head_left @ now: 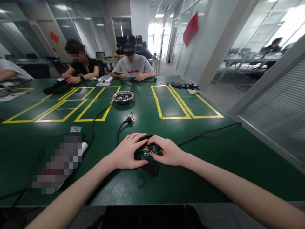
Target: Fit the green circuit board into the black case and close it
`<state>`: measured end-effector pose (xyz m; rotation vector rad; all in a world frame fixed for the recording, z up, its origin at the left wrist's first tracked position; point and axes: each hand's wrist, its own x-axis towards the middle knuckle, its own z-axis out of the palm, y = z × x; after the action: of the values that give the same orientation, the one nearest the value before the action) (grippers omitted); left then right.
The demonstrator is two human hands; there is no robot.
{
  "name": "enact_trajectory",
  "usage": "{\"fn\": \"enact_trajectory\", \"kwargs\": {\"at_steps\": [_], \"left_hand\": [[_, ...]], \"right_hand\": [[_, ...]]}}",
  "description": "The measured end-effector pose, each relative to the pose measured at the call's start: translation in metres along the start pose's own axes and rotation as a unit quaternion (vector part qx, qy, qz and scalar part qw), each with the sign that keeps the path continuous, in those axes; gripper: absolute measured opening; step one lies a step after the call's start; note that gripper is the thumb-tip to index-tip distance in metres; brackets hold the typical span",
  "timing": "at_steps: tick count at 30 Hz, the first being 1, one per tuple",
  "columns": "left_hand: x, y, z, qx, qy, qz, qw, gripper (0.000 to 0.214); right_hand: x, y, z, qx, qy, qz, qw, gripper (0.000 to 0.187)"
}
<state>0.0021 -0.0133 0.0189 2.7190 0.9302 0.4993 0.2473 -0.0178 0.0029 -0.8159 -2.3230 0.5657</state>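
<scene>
Through the head camera I'm watching my right hand's [168, 152] fingers curling partly closed, thumb and forefinger gripping one green circuit board [146, 153]; two copper-coloured coils [146, 147] are showing on it. My left hand's [132, 151] fingers are bending around the board's other side, the thumb touching a black casing piece [152, 168] nearer me; I'm not managing to tell whether they're clamping the board. Just beyond the fingers, one black plug [129, 120] is lying, prongs pointing right. Well left of them, one white tag [76, 129] is bearing handwriting resembling "24". Beyond the plug, one metal bowl [123, 101] is sitting on the green desk [181, 187]. Farthest out, a co-worker's grey shirt [141, 65] is displaying "wassup" in red.
</scene>
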Motion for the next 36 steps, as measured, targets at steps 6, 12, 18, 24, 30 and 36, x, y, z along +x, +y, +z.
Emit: {"fn": "enact_trajectory", "kwargs": {"at_steps": [6,12,18,24,30,36], "left_hand": [[0.001,0.005,0.000,-0.041,0.027,-0.003,0.999,0.084],[0.005,0.005,0.006,-0.061,0.059,-0.030,0.996,0.063],[0.005,0.004,0.010,-0.105,0.083,-0.048,0.990,0.061],[0.005,0.005,0.008,-0.114,0.096,-0.043,0.988,0.055],[0.002,-0.003,-0.001,-0.094,0.159,-0.049,0.982,0.020],[-0.002,-0.015,-0.002,-0.102,0.090,-0.047,0.990,0.013]], "right_hand": [[0.003,0.003,0.002,-0.042,0.011,0.031,0.999,0.017],[0.009,0.010,0.002,-0.006,0.025,0.025,0.999,0.010],[0.007,0.006,-0.002,0.031,0.002,-0.005,1.000,0.025],[0.006,0.006,0.000,-0.024,0.006,0.028,0.999,0.024],[0.004,0.005,0.000,-0.038,0.014,0.037,0.998,0.034],[0.001,0.007,-0.001,-0.041,0.015,0.026,0.999,0.044]]}}
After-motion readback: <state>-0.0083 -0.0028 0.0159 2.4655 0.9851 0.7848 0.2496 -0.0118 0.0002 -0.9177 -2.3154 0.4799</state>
